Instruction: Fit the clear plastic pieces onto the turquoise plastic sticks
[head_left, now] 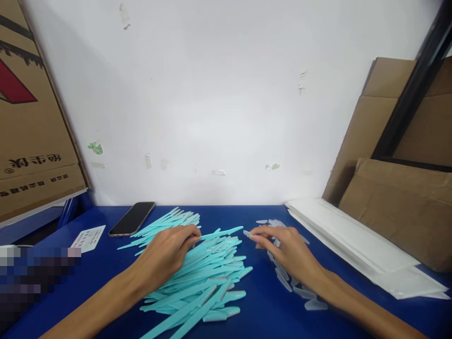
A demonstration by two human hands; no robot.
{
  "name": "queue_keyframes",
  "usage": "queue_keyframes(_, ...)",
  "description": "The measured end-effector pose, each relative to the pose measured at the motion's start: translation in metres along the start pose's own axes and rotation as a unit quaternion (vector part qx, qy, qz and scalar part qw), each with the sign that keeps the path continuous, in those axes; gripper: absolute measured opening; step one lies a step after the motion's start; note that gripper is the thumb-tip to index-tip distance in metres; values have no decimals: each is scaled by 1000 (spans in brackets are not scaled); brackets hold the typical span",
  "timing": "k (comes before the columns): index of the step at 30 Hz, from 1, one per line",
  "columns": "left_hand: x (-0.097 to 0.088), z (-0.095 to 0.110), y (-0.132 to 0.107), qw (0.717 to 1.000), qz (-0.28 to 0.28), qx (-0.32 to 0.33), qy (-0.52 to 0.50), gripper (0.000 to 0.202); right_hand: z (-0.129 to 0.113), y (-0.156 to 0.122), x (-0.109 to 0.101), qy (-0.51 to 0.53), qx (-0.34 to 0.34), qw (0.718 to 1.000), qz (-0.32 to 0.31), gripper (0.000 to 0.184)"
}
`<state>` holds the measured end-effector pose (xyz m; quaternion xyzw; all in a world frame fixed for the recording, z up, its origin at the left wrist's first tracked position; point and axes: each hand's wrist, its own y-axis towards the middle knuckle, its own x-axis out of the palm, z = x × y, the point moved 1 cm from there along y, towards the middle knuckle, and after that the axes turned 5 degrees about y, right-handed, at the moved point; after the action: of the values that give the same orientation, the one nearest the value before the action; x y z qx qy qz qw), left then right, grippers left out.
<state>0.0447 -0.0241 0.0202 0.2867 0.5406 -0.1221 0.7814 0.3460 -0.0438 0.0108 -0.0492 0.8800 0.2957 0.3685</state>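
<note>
Heaped turquoise sticks [201, 278] lie on the blue table [259, 301] under and right of the left hand [169, 247], which pinches a single stick [226, 232] pointing toward the right hand [287, 242], itself pinching a translucent piece [247, 233] near that tip, loose translucent pieces [283, 281] around it.

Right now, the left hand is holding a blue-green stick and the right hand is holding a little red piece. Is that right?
Not quite: the little piece isn't red. The head view shows it's whitish and see-through. The right hand is holding it, and the left hand is holding a blue-green stick.
</note>
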Motion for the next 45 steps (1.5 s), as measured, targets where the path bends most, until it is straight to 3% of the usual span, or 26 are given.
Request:
queue_keyframes(8, -1, 2, 0, 1000, 7, 6, -5, 22, -3, 0, -3, 48, -8, 998, 39, 23)
queue_keyframes(18, -1, 2, -1, 999, 29, 23, -3, 22, -4, 0, -6, 143, 106, 978, 105, 28)
queue_keyframes(28, 1, 2, -1, 998, 32, 47, 11, 25, -12, 0, -3, 170, 69, 978, 99, 22)
queue_keyframes(45, 5, 5, -5, 992, 61, 111, 27, 23, -13, -1, -3, 181, 92, 971, 128, 28)
